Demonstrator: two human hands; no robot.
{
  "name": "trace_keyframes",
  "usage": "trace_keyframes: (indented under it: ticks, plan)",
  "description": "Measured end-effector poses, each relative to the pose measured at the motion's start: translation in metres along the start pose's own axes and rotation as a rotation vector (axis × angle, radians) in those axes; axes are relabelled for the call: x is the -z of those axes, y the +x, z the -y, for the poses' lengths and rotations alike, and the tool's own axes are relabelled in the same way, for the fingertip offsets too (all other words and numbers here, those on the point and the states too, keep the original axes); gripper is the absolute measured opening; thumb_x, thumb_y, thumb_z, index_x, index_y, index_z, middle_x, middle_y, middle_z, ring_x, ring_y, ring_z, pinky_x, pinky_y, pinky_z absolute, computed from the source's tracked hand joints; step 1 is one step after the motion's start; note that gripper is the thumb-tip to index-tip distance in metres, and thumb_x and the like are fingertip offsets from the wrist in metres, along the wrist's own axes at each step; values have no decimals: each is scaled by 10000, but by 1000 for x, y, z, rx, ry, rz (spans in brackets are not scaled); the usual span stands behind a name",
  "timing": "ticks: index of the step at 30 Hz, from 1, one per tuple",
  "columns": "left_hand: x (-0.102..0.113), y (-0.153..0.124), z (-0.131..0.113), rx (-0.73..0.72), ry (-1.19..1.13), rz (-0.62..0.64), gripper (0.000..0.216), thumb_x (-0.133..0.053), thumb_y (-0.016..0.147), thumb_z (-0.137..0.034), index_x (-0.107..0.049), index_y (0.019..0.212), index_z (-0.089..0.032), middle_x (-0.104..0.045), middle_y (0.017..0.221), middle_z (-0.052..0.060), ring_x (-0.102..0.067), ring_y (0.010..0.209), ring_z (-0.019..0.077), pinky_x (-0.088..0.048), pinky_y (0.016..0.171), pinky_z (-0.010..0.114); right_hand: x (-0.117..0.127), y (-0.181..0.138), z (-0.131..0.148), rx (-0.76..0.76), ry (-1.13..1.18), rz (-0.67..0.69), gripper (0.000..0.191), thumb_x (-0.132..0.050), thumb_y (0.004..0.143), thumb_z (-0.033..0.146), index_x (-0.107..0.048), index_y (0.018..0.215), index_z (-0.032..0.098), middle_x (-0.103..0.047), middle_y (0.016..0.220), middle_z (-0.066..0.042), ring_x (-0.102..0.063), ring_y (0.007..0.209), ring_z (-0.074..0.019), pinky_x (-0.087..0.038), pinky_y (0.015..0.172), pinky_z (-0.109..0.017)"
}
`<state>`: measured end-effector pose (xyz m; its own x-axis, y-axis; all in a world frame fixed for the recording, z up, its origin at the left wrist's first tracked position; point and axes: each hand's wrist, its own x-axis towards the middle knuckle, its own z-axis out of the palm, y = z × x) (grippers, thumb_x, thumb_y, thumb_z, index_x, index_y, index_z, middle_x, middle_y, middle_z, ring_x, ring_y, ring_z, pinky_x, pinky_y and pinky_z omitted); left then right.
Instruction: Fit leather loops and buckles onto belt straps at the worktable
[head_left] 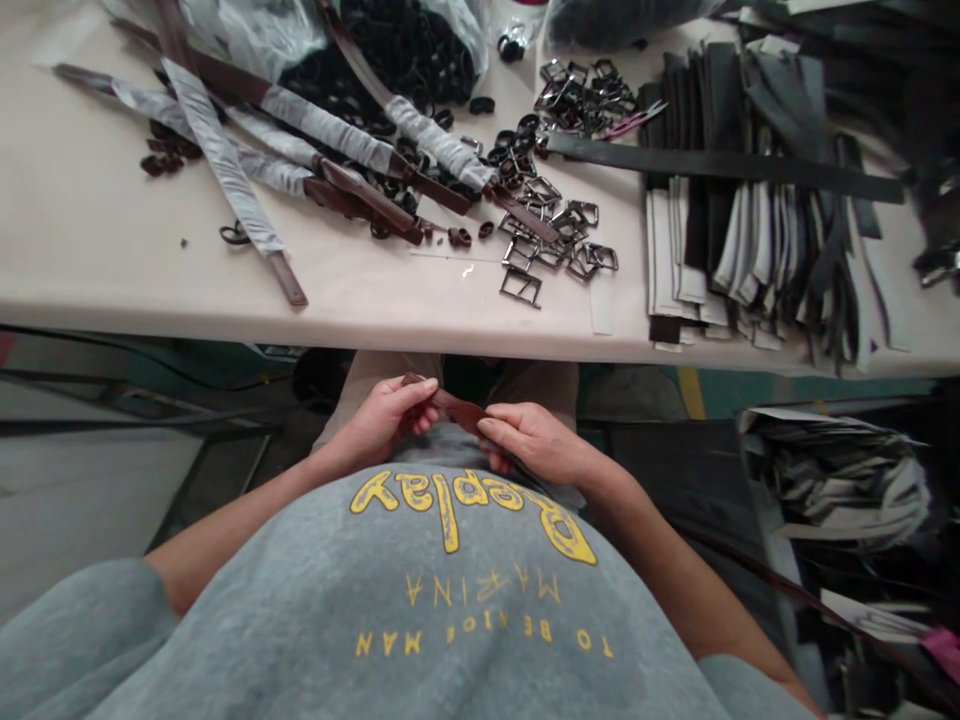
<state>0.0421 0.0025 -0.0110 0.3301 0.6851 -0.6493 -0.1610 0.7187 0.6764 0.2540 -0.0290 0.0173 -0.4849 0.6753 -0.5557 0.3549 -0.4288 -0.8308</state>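
Brown strap (463, 411) held in front of a crowded surface (90, 235)

The brown strap is at the centre of the frame, below the surface's front edge. The left hand (386, 415) and the right hand (544, 440) each pinch it, with the fingers closed on it.

At the upper left and centre, a clear plastic bag (259, 35) contains many small black loops (420, 60), and some lie outside. Brown straps with white wrapping (322, 125) lie crossed before this bag and partly hide it. In the lower right, an open bin (776, 530) holds a bundle of pale and dark pieces (855, 480).

Metal buckles (521, 288) are scattered at the upper centre. At the upper right, one long black strap (720, 163) lies across a row of dark and white strips (686, 230), near a pink-handled tool (630, 124).
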Motion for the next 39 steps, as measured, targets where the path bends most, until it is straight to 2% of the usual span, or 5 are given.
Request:
trace_keyframes:
  ticks: [11, 16, 19, 27, 39]
  plan:
    - [2, 10, 6, 216, -116, 74, 257, -789, 738, -299, -616, 679, -119, -611, 533, 4, -508, 417, 57, -383, 416, 143, 3, -14, -8, -65, 132, -25, 249, -527, 911, 367, -569, 740, 191, -632, 627, 14, -585, 560, -117, -460, 565, -227]
    - [1, 11, 8, 198, -78, 89, 294, -821, 715, -346, -629, 687, -124, -614, 566, -2, -506, 437, 56, -384, 422, 146, 2, -13, -7, -5, -30, -105, 301, -489, 938, 341, -572, 690, 191, -622, 591, 20, -565, 538, -111, -419, 544, -223]
    - [-2, 8, 7, -61, 77, 100, 271, -850, 681, -341, -671, 712, -140, -605, 576, -28, -510, 472, 62, -410, 459, 163, -2, -13, -9, 68, -327, -274, 310, -509, 942, 316, -627, 687, 186, -628, 591, 15, -543, 532, -111, -359, 526, -232]
    - [8, -6, -3, -1179, 776, 373, 110, -695, 888, -281, -766, 904, -198, -740, 808, 54, -687, 688, 127, -539, 633, 212, -8, -17, -27, 462, -642, -620, 111, -604, 820, 128, -685, 864, 189, -724, 827, -46, -651, 765, -177, -484, 710, -280]
    - [9, 0, -5, -1442, 1033, 491, 212, -539, 986, -301, -722, 1031, -203, -750, 859, 59, -700, 754, 136, -547, 701, 235, -5, -28, -28, 715, -950, -813, 192, -551, 949, 176, -683, 811, 187, -717, 793, -56, -599, 726, -177, -448, 682, -307]
